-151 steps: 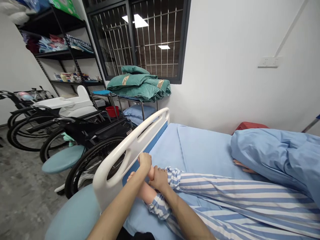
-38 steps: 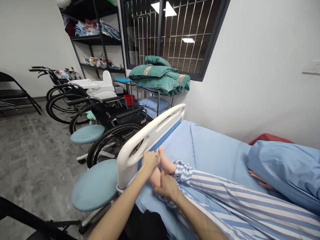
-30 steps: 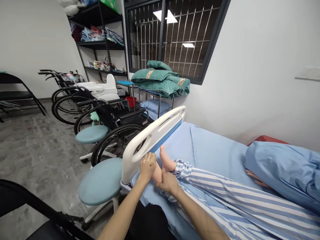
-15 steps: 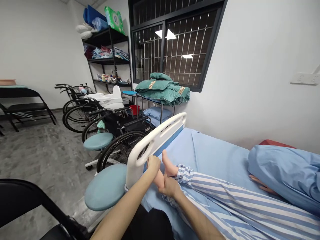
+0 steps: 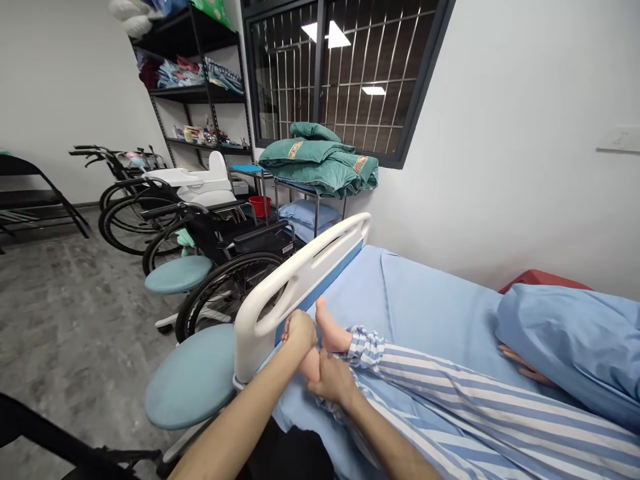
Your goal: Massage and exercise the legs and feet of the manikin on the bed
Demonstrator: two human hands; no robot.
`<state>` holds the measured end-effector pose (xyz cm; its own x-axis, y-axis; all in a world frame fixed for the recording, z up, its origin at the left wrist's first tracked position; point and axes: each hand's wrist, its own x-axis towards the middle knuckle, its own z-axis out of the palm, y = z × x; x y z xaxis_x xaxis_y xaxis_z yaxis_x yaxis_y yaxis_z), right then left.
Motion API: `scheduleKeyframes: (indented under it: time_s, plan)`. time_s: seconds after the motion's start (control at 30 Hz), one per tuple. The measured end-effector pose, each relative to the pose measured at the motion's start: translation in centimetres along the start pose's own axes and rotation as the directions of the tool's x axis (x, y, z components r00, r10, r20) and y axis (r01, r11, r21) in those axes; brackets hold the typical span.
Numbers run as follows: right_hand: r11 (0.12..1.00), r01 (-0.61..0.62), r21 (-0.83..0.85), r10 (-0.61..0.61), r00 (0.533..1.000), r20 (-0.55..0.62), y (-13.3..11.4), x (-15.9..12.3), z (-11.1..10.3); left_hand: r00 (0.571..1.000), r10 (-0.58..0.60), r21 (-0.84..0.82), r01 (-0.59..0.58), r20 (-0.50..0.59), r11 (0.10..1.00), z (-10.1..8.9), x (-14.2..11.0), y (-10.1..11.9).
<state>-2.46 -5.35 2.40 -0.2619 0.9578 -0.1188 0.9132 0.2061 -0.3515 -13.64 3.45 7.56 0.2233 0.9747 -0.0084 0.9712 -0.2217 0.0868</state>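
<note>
Left hand (image 5: 299, 333): curled around the outer side of the held foot (image 5: 311, 365), closest to the white bed footboard (image 5: 298, 277).
Right hand (image 5: 334, 381): cupped around the same foot from the near side, closer to the ankle and the striped pyjama legs (image 5: 475, 393).
Held foot: gripped between both hands, low in the view, near the footboard.
Free foot (image 5: 327, 325): upright, heel down, just beside the hands.
Long axis: the legs run from the hands rightward along the blue bed sheet (image 5: 430, 300), toward the blue cover (image 5: 565, 340).
Beyond the footboard: a padded blue stool (image 5: 190, 377), a black wheelchair (image 5: 235, 293), and green quilts (image 5: 320, 163) on a metal trolley.
</note>
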Motion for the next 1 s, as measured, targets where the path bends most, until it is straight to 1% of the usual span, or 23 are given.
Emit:
scheduleKeyframes:
  time_s: [0.07,0.13,0.23,0.33,0.4,0.47,0.57,0.63,0.73,0.8,0.9,1.0]
  plan:
    - [1.000,-0.014,-0.005,0.014,1.000,0.010,0.0,0.0,0.1,0.999,-0.004,0.074,0.001,0.039,0.997,-0.5,-0.8,0.0]
    - [1.000,-0.012,-0.008,0.012,1.000,0.011,0.1,0.0,0.2,0.999,0.019,0.107,-0.023,0.042,0.994,-1.1,-1.6,0.1]
    - [1.000,-0.006,-0.017,0.006,1.000,-0.002,0.2,0.0,0.3,0.997,0.065,0.113,-0.062,-0.028,0.992,-1.8,-2.8,0.1]
    - [1.000,-0.001,-0.027,0.001,1.000,-0.011,0.1,-0.1,0.2,0.993,0.075,0.107,-0.066,-0.092,0.992,-2.0,-3.6,0.1]
    - [1.000,0.010,-0.026,-0.010,1.000,-0.011,0.0,-0.2,0.1,0.991,0.063,0.105,-0.051,-0.119,0.993,-1.9,-4.1,0.0]
    - [1.000,0.018,-0.026,-0.018,1.000,-0.012,0.0,-0.2,0.0,0.981,0.069,0.105,-0.051,-0.182,0.993,-1.5,-4.8,0.0]
    - [0.999,0.025,-0.020,-0.026,0.999,-0.020,-0.1,-0.3,-0.2,0.948,0.091,0.110,-0.060,-0.305,0.992,-0.5,-6.1,-0.3]
    - [1.000,0.019,-0.011,-0.020,1.000,-0.022,-0.2,-0.4,-0.3,0.932,0.089,0.112,-0.052,-0.351,0.992,0.3,-7.1,-0.4]
    - [1.000,0.011,-0.003,-0.011,1.000,-0.017,-0.4,-0.5,-0.5,0.927,0.051,0.098,-0.016,-0.371,0.995,0.9,-8.2,-0.3]
    - [1.000,0.010,0.000,-0.010,1.000,-0.018,-0.5,-0.6,-0.6,0.927,-0.012,0.076,0.043,-0.376,0.996,0.7,-8.6,-0.1]
    - [1.000,-0.004,-0.008,0.004,1.000,-0.021,-0.5,-0.8,-0.5,0.929,-0.076,0.054,0.103,-0.362,0.993,-0.3,-8.9,0.1]
    - [1.000,-0.004,-0.014,0.004,1.000,-0.029,-0.5,-0.9,-0.3,0.942,-0.092,0.046,0.112,-0.324,0.993,-1.5,-8.8,0.0]
